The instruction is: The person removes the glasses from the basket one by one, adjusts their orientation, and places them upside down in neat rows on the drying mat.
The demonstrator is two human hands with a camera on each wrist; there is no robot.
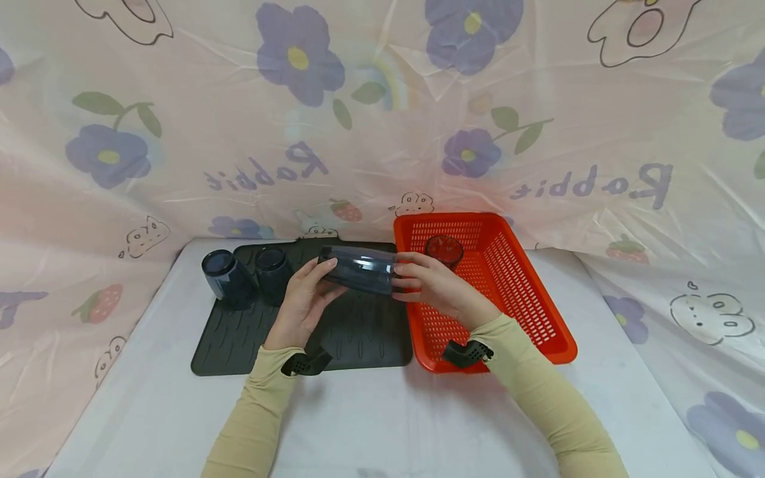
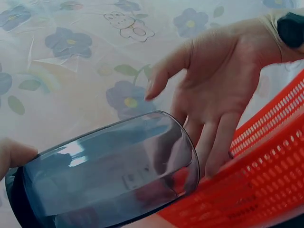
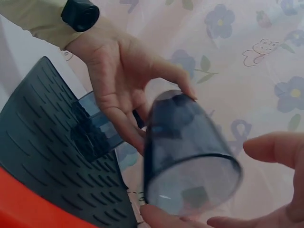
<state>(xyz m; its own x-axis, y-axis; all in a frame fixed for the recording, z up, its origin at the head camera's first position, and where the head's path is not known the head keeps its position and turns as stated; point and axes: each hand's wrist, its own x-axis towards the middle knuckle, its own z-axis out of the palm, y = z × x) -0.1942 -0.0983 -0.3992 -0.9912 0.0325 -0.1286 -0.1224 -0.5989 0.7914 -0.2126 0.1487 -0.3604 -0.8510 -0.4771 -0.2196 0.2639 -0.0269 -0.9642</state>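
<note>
A dark, see-through drinking glass lies sideways in the air above the mat. My left hand grips it round its base end, thumb on the near side. Close to the rim, my right hand has its fingers extended; in the right wrist view its thumb stands apart from the glass, while fingertips lie by the lower rim. On the left of the black drying mat, two similar glasses, one at the edge and one beside it, stand bottom up.
A red perforated basket stands to the right of the mat, touching or nearly touching it. Inside, at its back left, sits another glass. Behind the white table hangs a flower-patterned cloth.
</note>
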